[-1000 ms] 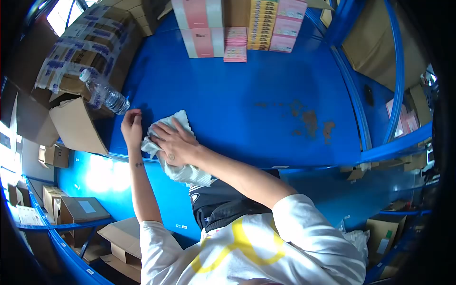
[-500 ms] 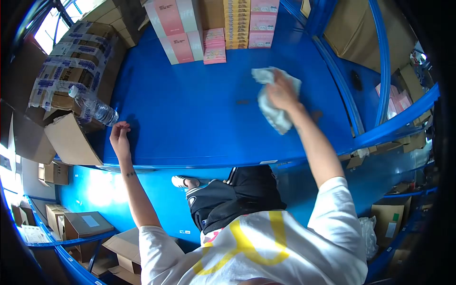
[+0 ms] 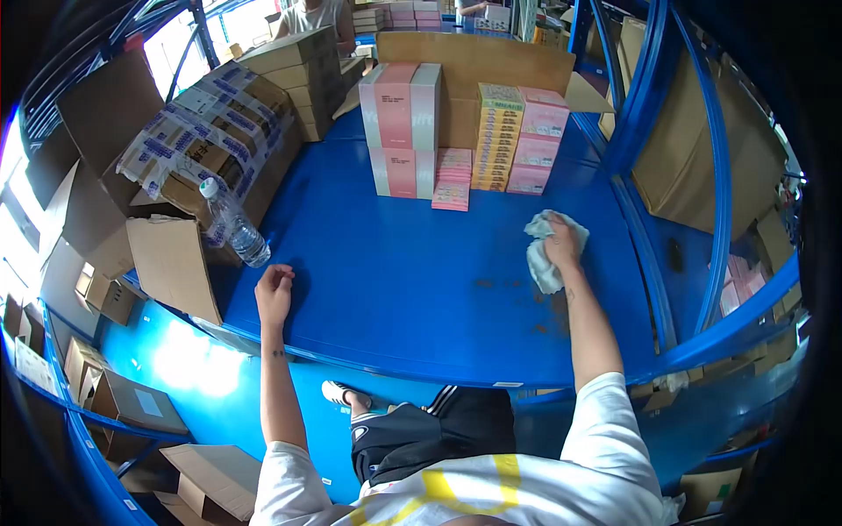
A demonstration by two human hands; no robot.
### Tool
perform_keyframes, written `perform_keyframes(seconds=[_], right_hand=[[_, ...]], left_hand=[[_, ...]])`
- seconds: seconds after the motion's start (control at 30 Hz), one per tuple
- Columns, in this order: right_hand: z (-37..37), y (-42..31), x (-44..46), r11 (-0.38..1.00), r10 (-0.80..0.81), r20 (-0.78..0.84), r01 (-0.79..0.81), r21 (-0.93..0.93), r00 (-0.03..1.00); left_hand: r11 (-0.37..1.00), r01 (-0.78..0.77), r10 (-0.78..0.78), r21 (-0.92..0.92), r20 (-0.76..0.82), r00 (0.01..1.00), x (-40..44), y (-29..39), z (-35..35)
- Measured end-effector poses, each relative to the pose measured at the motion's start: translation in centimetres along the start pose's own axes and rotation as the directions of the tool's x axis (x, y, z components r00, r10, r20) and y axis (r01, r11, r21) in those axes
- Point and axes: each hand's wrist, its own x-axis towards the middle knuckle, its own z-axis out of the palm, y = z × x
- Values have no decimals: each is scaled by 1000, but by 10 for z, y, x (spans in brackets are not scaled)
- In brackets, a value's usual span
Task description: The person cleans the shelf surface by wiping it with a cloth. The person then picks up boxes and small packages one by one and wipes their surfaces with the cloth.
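My right hand (image 3: 563, 245) is closed on a pale, crumpled cloth (image 3: 545, 273), pressed against the blue tabletop (image 3: 386, 289) toward its right side. Dark smudges (image 3: 553, 307) mark the surface just below and left of the cloth. My left hand (image 3: 274, 294) rests near the table's left side, fingers curled in and nothing visible in them. Just beyond it, a clear plastic water bottle (image 3: 235, 223) with a pale cap leans against a taped carton (image 3: 215, 131). Hand and bottle appear close but apart.
At the back stand pink-and-white boxes (image 3: 402, 131), small pink packets (image 3: 452, 180), a yellow stack (image 3: 497, 140) and pink boxes (image 3: 537, 140) before an open carton (image 3: 474, 53). Blue rack posts (image 3: 653, 88) line the right. A carton flap (image 3: 171, 267) juts out left. Another person (image 3: 316, 19) is behind.
The head view has tilted up, showing more of the back. My right hand has slid the cloth away from me, closer to the stacked boxes. My left hand stays by the bottle.
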Motion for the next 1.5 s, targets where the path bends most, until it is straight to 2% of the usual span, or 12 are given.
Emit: perform_keyframes(seconds=[0.13, 0.23, 0.37, 0.53, 0.77, 0.87, 0.97, 1.2, 1.3, 1.37, 1.4, 1.5], right_hand=[[26, -51, 15, 958, -124, 123, 86, 275, 985], [30, -74, 25, 959, -76, 281, -7, 282, 957], [51, -68, 34, 985, -159, 137, 166, -41, 978], [49, -40, 8, 935, -356, 185, 350, 64, 916], [-28, 95, 20, 904, 35, 105, 14, -426, 994], [-62, 107, -3, 904, 79, 95, -32, -425, 992], [-122, 77, -39, 943, 168, 320, -57, -329, 932], [-184, 36, -164, 979, 45, 273, 12, -204, 961], [-210, 2, -205, 977, 165, 320, -111, -180, 933], [-219, 3, -216, 988, 157, 276, -148, -54, 948], [-218, 30, -221, 977, -100, 196, 134, -167, 976], [-221, 38, -203, 916, 147, 227, -46, -399, 963]], left_hand=[[999, -2, 3, 53, -22, 1000, 2, 1, 3], [998, -16, 19, 53, -46, 999, -2, -1, 1], [998, -13, 17, 64, -60, 998, -5, 1, 3], [998, -26, 27, 50, -17, 999, -5, -4, -1], [991, -77, 68, 107, 84, 994, 3, -20, -3], [993, -65, 54, 98, 110, 992, 0, -17, 0], [983, -81, 70, 162, 74, 995, -5, -9, 0], [967, -116, 101, 227, 75, 992, -16, 9, 2], [976, -86, 73, 202, 70, 995, -18, 12, 1], [864, -55, 46, 501, 31, 998, -13, 5, -3], [899, -115, 103, 423, 51, 993, -9, -9, -4], [755, -208, 119, 622, 181, 976, -10, -17, -1]])
